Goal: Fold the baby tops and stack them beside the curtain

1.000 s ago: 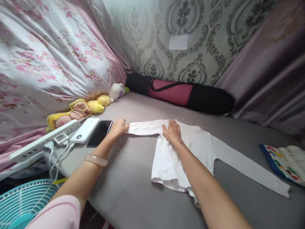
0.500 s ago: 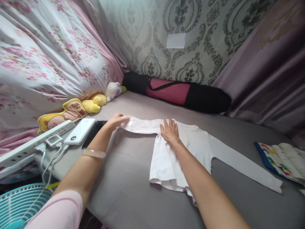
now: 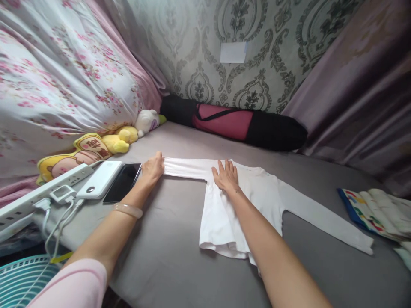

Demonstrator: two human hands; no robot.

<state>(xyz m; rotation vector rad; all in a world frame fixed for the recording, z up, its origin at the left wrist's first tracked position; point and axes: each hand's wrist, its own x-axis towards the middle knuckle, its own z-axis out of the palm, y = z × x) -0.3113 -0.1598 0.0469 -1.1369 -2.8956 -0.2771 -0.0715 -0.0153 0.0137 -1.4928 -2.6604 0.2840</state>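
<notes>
A white long-sleeved shirt (image 3: 257,192) lies spread on the grey bed sheet (image 3: 167,239), its neckline toward the far side. My left hand (image 3: 153,168) is closed around the cuff end of the left-lying sleeve, which is pulled straight and taut. Flat on the shirt near that shoulder rests my right hand (image 3: 225,176), fingers spread. The other sleeve stretches out to the right, and the lower hem is a little rumpled. My right forearm hides part of the shirt's body.
Left of my left hand lie a black phone (image 3: 123,183), a white power bank (image 3: 100,179) and a power strip (image 3: 41,190) with cables. Plush toys (image 3: 120,139) sit behind. A black and red long bag (image 3: 224,122) lies along the wall. Folded cloths (image 3: 382,211) are at right.
My left hand has turned over to a closed grip at the cuff, and the sleeve is straighter and tauter. My right hand stays on the shoulder. The view has shifted slightly.
</notes>
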